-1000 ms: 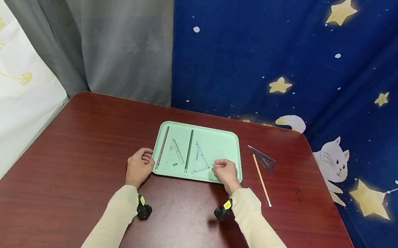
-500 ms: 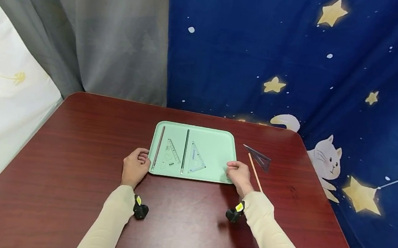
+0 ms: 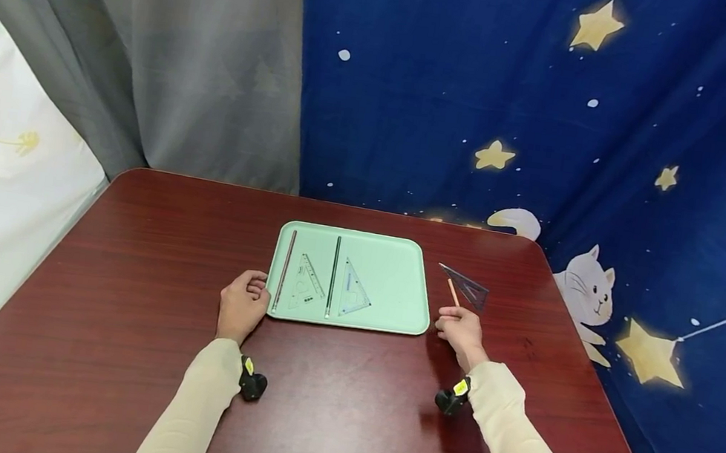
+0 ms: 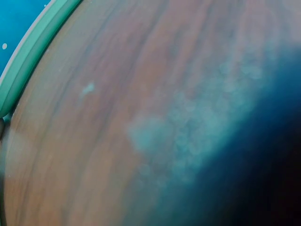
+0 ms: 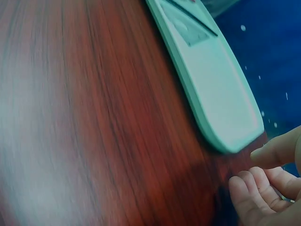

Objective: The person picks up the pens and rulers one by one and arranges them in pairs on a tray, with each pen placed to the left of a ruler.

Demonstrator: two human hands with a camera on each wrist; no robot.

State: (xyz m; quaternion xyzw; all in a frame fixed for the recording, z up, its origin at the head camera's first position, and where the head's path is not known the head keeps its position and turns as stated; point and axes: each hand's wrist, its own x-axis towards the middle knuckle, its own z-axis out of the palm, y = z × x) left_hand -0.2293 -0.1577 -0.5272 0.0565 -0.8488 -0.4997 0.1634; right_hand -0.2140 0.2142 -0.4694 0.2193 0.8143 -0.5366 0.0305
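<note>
On a mint-green tray (image 3: 396,290) lie a dark red pencil (image 3: 285,270), a dark green pencil (image 3: 333,277) and two clear set squares, one (image 3: 307,284) between the pencils and one (image 3: 354,291) right of the green one. My left hand (image 3: 242,307) rests at the tray's left front edge, fingers loosely bent; the left wrist view barely catches it. Right of the tray, my right hand (image 3: 462,335) hovers over a natural-wood pencil (image 3: 453,294), hiding its lower part. In the right wrist view its thumb and fingers are apart, with nothing seen between them.
A smoky dark set square (image 3: 466,288) lies on the table beyond the right hand, near the wooden pencil's far end. The dark red-brown table (image 3: 329,402) reaches back to a grey curtain (image 3: 219,75) and a blue starry curtain (image 3: 416,113).
My right hand has moved right, from beside the second clear set square, across the tray's right edge to the wooden pencil. The left hand stays at the tray; the head view has shifted slightly.
</note>
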